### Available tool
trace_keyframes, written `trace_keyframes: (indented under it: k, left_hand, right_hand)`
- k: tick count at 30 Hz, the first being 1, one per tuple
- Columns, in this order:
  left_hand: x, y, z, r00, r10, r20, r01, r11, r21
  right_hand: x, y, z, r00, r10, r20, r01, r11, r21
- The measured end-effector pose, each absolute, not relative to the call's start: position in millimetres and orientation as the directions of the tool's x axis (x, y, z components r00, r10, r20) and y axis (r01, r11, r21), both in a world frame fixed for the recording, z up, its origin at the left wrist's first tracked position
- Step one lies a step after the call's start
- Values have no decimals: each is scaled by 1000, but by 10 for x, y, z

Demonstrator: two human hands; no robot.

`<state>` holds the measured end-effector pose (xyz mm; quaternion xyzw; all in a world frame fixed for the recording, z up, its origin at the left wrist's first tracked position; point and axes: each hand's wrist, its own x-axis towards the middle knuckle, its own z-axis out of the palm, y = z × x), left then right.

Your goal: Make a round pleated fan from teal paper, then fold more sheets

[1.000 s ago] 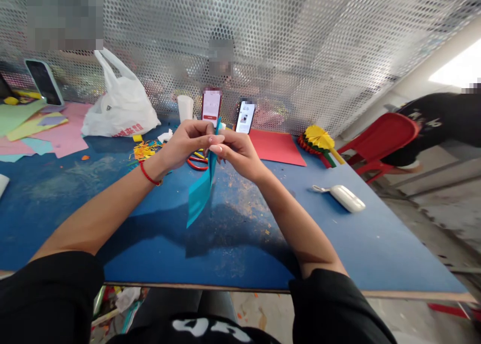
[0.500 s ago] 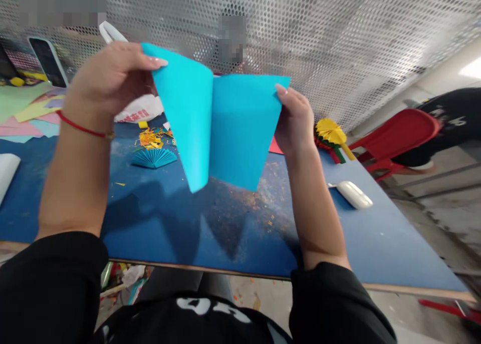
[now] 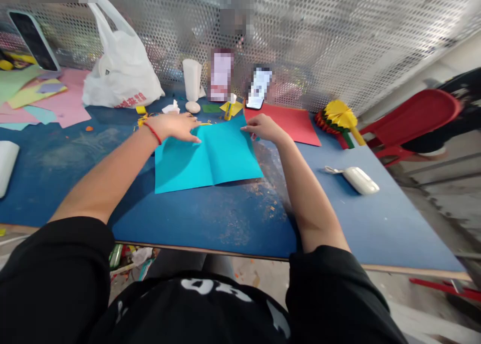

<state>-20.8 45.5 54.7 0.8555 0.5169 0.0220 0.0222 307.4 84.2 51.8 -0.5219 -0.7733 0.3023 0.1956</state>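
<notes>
1. The work in hand, as I judge it, is spreading the cyan paper sheet (image 3: 210, 161) flat. It lies opened out on the blue worktop (image 3: 225, 219), straight ahead of me, with one crease running down its middle from the far edge to the near edge.
2. My left hand (image 3: 176, 126) is open, palm down and fingers stretched, resting on the sheet's far-left part.
3. My right hand (image 3: 263, 128) is curled with its fingertips at the sheet's far-right corner. I cannot tell whether it pinches the edge or only presses on it.
4. I judge that any further move on this sheet calls for keeping its far edge pinned so the two halves stay level on either side of the crease.
5. Half a second ago both hands held the sheet up in the air, half open like a book. A second ago it was folded shut and pinched between them. Now it is down and fully open.
6. A red paper sheet (image 3: 293, 123) lies just beyond the cyan sheet's far-right corner. Two propped phones (image 3: 221, 76) stand beyond its far edge, and a white plastic bag (image 3: 120, 78) sits beyond its far-left corner. A yellow paper fan (image 3: 338, 114) lies well to its right.
</notes>
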Motion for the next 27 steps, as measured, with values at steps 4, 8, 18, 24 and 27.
trace_keyframes:
  k: [4,8,18,24,27]
  left_hand:
    - [152,366,250,389,914,-112,921,-390,15]
    - [173,309,196,349,932,-96,937,-348,24]
    - [274,141,79,406,913,43,912,-408,46]
    - [520,-366,21,523,850,63,849,-526,46]
    - [598,-584,-14,528,849,35,844,-529,84]
  right_hand:
    - [3109,931,365,-380,924,-45,762,285,-581]
    - [3067,943,203,-322,945,50,807,302,-508]
    - [3085,670,-22,-186,961,202,875,256,-412]
    - [3561,130,8,-274,944,184,865,325,-382]
    - [3739,-96,-39,-277,947,162,867,319,-383]
